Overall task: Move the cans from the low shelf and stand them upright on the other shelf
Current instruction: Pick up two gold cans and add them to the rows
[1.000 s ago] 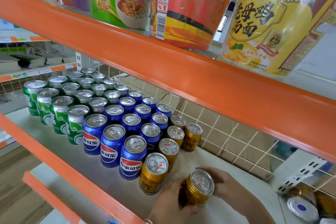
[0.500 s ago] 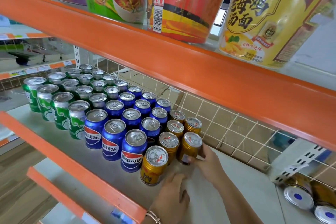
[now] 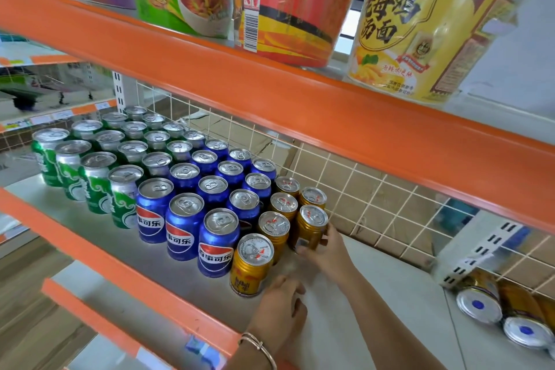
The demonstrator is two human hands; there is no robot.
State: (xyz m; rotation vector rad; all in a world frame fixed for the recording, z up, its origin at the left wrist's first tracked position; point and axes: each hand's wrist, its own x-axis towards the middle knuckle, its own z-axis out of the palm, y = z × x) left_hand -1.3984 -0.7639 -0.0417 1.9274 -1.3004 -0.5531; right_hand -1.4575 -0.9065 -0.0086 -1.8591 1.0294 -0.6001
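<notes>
Rows of upright cans fill the grey shelf (image 3: 375,294): green cans (image 3: 96,183) at the left, blue cans (image 3: 183,225) in the middle, gold cans (image 3: 252,264) at the right. My right hand (image 3: 326,249) grips an upright gold can (image 3: 310,227) standing at the right end of the gold rows, fingers curled round its lower side. Just right of the front gold can, my left hand (image 3: 282,306), a bangle on its wrist, rests on the shelf with loosely curled fingers and holds nothing.
Several gold cans (image 3: 480,300) lie on their sides on the neighbouring shelf section at the far right. A white wire grid (image 3: 375,204) backs the shelf. The orange shelf edge (image 3: 270,99) above carries large noodle cups (image 3: 420,24). An orange front rail (image 3: 120,267) borders the shelf.
My right hand carried the gold can from the front of the shelf back to the gold rows and stood it there. My left hand let go of it and came down onto the shelf.
</notes>
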